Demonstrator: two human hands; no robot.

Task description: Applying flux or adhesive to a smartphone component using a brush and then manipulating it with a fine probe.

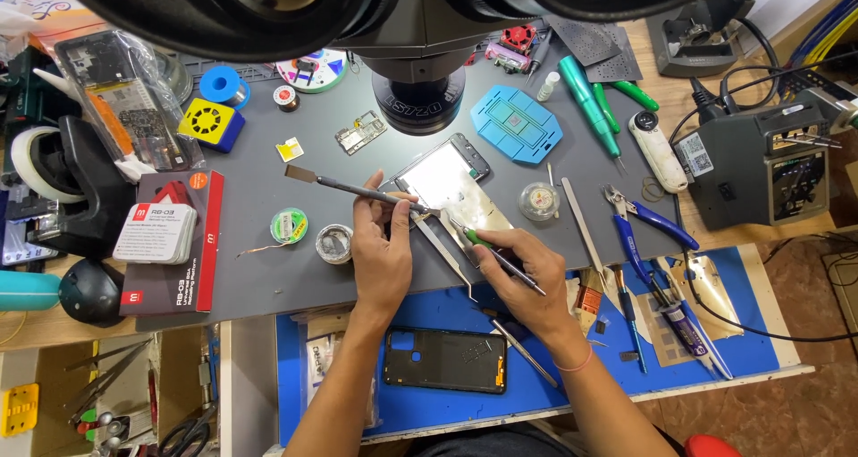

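Now my left hand grips a flat-bladed scraper, my right hand a green-tipped screwdriver, over the shiny opened phone.

My left hand is pinching with curled fingers; my right hand is gripping pen-style, forearms converging.

a flat-bladed metal tool is held in the left hand, its blade pointing left over the grey mat. a thin green-handled tool is gripped in the right hand, its tip set at the near edge of an opened phone lying under the microscope. a dark phone frame is seen on the blue mat nearer the person. blue-handled pliers lie to the right.
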